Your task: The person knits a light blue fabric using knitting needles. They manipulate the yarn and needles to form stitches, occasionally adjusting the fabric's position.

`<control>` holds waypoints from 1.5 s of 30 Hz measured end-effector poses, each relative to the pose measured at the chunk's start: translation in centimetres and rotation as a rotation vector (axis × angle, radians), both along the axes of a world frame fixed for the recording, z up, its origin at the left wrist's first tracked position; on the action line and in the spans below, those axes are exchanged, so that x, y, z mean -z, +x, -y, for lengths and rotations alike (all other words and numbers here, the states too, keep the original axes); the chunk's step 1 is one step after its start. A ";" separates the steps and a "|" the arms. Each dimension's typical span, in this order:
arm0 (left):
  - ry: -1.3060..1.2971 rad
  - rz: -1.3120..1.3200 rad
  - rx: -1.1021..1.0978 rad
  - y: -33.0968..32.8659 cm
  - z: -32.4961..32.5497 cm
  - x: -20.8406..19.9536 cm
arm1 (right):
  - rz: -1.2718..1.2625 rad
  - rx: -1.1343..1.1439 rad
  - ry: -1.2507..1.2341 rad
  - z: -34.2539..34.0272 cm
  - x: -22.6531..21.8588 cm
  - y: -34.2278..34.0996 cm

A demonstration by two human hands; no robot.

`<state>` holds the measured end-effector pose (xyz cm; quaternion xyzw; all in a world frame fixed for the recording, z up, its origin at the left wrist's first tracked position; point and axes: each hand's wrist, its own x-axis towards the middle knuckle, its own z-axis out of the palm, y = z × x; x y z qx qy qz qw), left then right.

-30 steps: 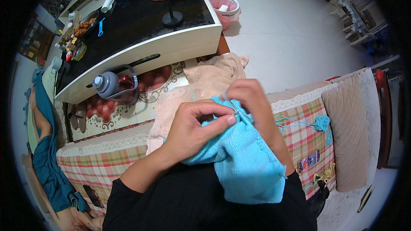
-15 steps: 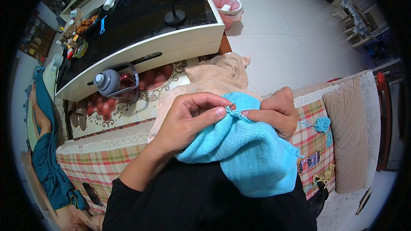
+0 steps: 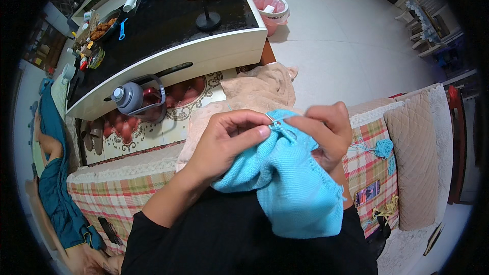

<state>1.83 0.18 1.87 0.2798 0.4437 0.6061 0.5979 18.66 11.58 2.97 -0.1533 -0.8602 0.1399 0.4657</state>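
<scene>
A turquoise piece of knitting [image 3: 300, 188] hangs in folds over my lap, gathered at its upper edge. My left hand [image 3: 224, 142] pinches that edge between thumb and fingers. My right hand [image 3: 328, 132] is closed opposite it, its fingertips at the stitches, slightly blurred. Between the fingertips a thin, pale needle-like tool [image 3: 277, 121] shows at the edge; whether it is a crochet hook or a needle I cannot tell. Part of the right hand's fingers lies behind the fabric. To the right, a loose tangle of turquoise yarn [image 3: 383, 148] lies on the plaid sofa cover.
Ahead stands a black-topped table [image 3: 153, 25] with a phone stand [image 3: 208, 19] and food. A grey bottle [image 3: 128, 97] stands below its front. A pink-lined bin [image 3: 271, 12] is beyond. A phone [image 3: 368, 193] lies at right. Another person [image 3: 61, 198] reclines at far left.
My right hand has turned and shifted slightly, its fingers lifting at the stitched edge. The hanging fabric has swung a little to the left. My left hand keeps its pinch.
</scene>
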 end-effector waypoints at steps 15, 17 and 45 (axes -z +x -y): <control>0.026 -0.067 -0.049 1.0 0.1 -0.2 | 0.033 -0.072 -0.111 0.4 0.7 -0.1; 0.053 -0.132 -0.027 1.3 0.0 -0.2 | 0.078 -0.167 -0.278 -0.1 1.4 -0.7; 0.080 -0.018 -0.165 1.2 -0.3 -0.4 | -0.132 -0.031 -0.187 1.1 2.3 0.5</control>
